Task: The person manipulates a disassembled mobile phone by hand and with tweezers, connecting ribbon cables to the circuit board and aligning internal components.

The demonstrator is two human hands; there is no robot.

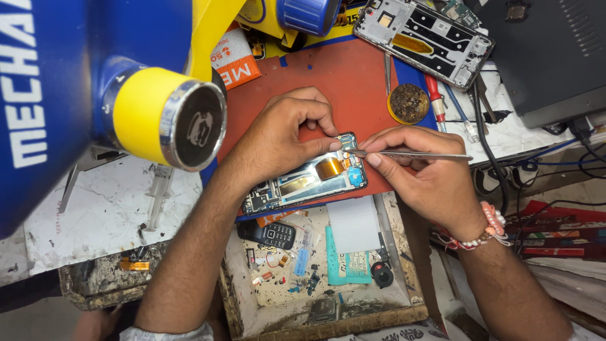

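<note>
An opened smartphone (303, 183) lies face down on a red work mat (353, 82), its inner frame, a copper-coloured flex strip and a blue part exposed. My left hand (284, 129) rests on the phone's upper end, thumb and forefinger pinching at its top corner. My right hand (423, 170) holds thin metal tweezers (410, 154), the tips touching the phone's top edge right by my left fingertips. A beaded bracelet sits on my right wrist.
A large blue and yellow microscope (126, 82) fills the upper left. Another stripped phone frame (423, 38) lies at the top, a round tin of brass wool (408, 103) and a red-handled tool beside it. An open drawer (315, 265) below holds a small keypad phone and parts. Cables hang at right.
</note>
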